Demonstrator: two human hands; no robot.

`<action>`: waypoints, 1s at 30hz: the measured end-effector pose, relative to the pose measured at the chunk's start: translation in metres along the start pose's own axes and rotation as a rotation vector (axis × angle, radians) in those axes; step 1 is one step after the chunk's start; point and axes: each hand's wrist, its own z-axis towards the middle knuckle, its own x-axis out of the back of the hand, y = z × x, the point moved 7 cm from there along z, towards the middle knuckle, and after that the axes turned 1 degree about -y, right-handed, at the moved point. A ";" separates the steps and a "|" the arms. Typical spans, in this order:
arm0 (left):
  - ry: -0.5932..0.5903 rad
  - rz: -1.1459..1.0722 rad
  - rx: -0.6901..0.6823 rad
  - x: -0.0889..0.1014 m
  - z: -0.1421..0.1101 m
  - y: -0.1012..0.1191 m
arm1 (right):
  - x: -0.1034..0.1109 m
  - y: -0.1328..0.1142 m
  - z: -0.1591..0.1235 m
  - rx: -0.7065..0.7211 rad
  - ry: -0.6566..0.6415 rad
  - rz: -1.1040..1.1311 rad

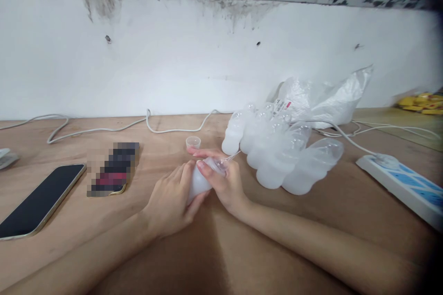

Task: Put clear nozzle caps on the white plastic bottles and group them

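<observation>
My left hand (171,200) is wrapped around the body of a small frosted plastic bottle (199,183) lying low over the wooden table (214,249). My right hand (223,179) closes on the bottle's clear top end, fingers pinched over it, and a thin clear tube sticks out past them to the right. A small clear cap (193,142) stands on the table just behind my hands. Several more frosted bottles (280,154) lie in a cluster to the right, close to my right hand.
A dark phone (39,200) lies at the left, with a blurred-out object (112,169) beside it. A white cable (104,128) runs along the back wall. A crumpled plastic bag (325,94) sits behind the bottles. A white and blue power strip (404,186) lies at the right.
</observation>
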 end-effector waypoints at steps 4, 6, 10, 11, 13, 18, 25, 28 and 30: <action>-0.130 -0.238 -0.044 0.005 0.005 -0.006 | -0.006 -0.006 0.002 0.106 -0.193 0.114; -0.167 -0.315 -0.114 0.008 0.007 -0.008 | -0.008 -0.008 0.001 0.132 -0.261 0.150; -0.146 -0.371 -0.135 0.005 0.007 -0.017 | -0.006 -0.006 0.002 0.114 -0.229 0.095; -0.137 -0.375 -0.112 0.004 0.007 -0.018 | -0.006 -0.005 0.002 0.104 -0.214 0.089; -0.130 -0.375 -0.058 0.000 0.006 -0.018 | -0.006 -0.003 0.003 0.087 -0.194 0.110; -0.123 -0.452 0.024 -0.001 0.005 -0.012 | -0.005 0.003 0.005 0.047 -0.156 0.172; -0.054 -0.383 0.109 -0.005 0.002 -0.014 | -0.003 0.019 0.003 -0.058 -0.077 0.139; -0.051 -0.297 0.138 -0.003 0.002 -0.015 | -0.007 0.021 0.005 -0.073 -0.132 0.169; -0.024 -0.283 0.164 -0.001 0.003 -0.020 | -0.009 0.022 0.009 -0.073 -0.191 0.188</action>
